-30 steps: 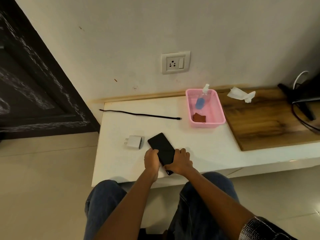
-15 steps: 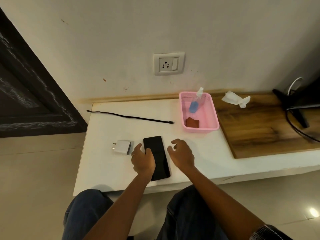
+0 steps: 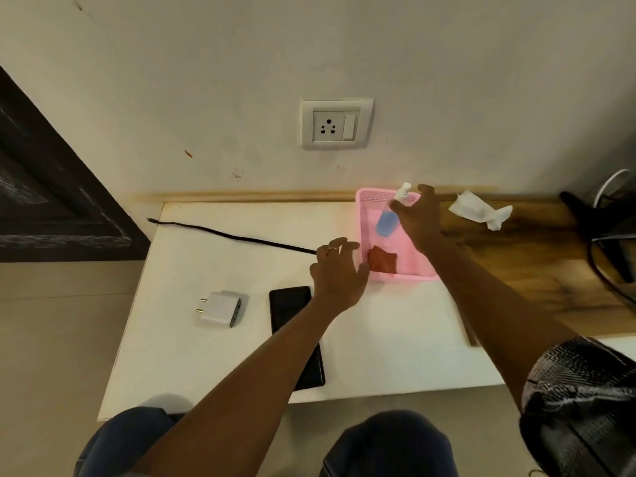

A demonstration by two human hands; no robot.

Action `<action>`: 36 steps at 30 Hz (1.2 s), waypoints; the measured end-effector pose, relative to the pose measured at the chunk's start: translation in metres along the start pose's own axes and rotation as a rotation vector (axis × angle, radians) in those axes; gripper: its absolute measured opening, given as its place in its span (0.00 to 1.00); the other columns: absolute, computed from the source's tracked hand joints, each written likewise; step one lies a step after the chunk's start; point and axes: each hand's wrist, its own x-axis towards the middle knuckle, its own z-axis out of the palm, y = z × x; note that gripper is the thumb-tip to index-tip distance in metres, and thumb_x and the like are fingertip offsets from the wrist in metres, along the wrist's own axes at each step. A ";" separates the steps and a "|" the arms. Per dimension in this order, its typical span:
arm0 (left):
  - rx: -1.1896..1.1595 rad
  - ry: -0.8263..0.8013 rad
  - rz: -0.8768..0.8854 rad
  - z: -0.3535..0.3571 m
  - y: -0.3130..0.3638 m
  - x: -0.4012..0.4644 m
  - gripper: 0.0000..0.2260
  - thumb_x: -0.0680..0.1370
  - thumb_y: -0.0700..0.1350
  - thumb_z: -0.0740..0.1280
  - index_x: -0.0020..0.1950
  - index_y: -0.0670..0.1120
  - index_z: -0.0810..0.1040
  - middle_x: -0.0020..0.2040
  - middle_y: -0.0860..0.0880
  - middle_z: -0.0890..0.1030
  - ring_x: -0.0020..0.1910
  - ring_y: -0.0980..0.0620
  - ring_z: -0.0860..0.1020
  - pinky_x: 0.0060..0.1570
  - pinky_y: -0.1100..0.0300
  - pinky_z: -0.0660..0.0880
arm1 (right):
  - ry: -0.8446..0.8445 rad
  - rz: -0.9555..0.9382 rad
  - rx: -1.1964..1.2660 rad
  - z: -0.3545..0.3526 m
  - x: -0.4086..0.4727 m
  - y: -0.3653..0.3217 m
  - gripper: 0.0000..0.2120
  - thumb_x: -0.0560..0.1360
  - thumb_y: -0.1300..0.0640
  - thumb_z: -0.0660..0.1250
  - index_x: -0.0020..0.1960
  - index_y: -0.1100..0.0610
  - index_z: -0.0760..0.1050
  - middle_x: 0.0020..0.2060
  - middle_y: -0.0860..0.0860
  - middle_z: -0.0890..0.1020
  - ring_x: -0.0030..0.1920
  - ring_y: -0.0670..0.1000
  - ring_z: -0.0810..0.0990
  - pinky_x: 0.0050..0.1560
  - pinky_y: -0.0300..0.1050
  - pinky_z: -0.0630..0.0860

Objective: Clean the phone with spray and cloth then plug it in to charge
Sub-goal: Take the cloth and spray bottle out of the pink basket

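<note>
Phone (image 3: 290, 306) flat on white table (image 3: 192, 346), screen up, long axis running near-to-far, partly hidden under left forearm; near end close to table's front edge. Untouched by either hand just now.

Spray bottle (image 3: 387, 222), blue body w/ white nozzle, leaning in pink basket (image 3: 401, 277) beyond & to the right of phone, nozzle end toward the wall. Brown cloth (image 3: 382, 259) in same basket, at its near end.

Right hand (image 3: 418, 215) over basket, fingers spread, thumb tip at bottle's neck, other fingers past the far rim; nothing gripped yet, contact w/ bottle can't be confirmed. Left hand (image 3: 339, 275) spread open too, just beside basket's left wall, thumb near the cloth corner, holding nothing.

Key relation, as a guess: bottle lies straight under right palm, axis roughly in line w/ that forearm, so right hand far nearer for the grab; cloth nearer to left hand. Probably fetching both at once, cleaning not begun.

Further out: white charger adapter (image 3: 220, 308) left of phone, pins pointing left; black cable (image 3: 234, 237) stretched across far side of table, unplugged; wall socket (image 3: 336, 125) above. Crumpled tissue (image 3: 478, 210) on wooden board (image 3: 516, 270) to the right
</note>
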 end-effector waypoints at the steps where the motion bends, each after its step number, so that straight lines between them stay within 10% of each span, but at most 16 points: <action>1: 0.022 -0.037 -0.006 0.002 0.000 0.004 0.20 0.79 0.52 0.60 0.70 0.50 0.68 0.74 0.50 0.63 0.72 0.45 0.60 0.63 0.48 0.65 | -0.034 0.009 0.051 0.003 0.005 0.001 0.29 0.73 0.52 0.70 0.68 0.62 0.63 0.62 0.59 0.73 0.60 0.56 0.74 0.59 0.46 0.73; 18: 0.099 0.017 0.172 0.003 0.001 0.014 0.17 0.80 0.48 0.59 0.69 0.48 0.70 0.70 0.48 0.71 0.66 0.45 0.70 0.60 0.52 0.68 | 0.121 -0.197 0.125 -0.056 -0.054 -0.007 0.14 0.75 0.51 0.66 0.55 0.60 0.75 0.48 0.54 0.82 0.45 0.51 0.78 0.40 0.31 0.69; 24: 0.236 -0.063 0.247 0.005 0.011 0.028 0.14 0.81 0.49 0.57 0.63 0.54 0.77 0.66 0.54 0.76 0.69 0.50 0.67 0.67 0.51 0.62 | -0.111 -0.167 0.193 -0.085 -0.126 0.020 0.15 0.74 0.53 0.68 0.58 0.59 0.76 0.49 0.50 0.80 0.48 0.52 0.81 0.49 0.52 0.81; 30: 0.443 -0.146 0.150 0.015 0.019 0.036 0.14 0.80 0.53 0.58 0.63 0.53 0.76 0.63 0.50 0.77 0.67 0.48 0.67 0.69 0.47 0.54 | -0.229 -0.116 0.153 -0.061 -0.167 0.045 0.15 0.73 0.53 0.69 0.59 0.56 0.76 0.53 0.50 0.82 0.50 0.46 0.78 0.46 0.33 0.74; 36: 0.623 -0.096 0.113 0.017 0.036 0.044 0.10 0.78 0.54 0.63 0.53 0.50 0.77 0.53 0.50 0.81 0.63 0.47 0.70 0.70 0.46 0.54 | -0.306 -0.009 0.109 -0.043 -0.177 0.057 0.19 0.73 0.51 0.69 0.62 0.54 0.74 0.60 0.49 0.79 0.57 0.48 0.77 0.57 0.39 0.71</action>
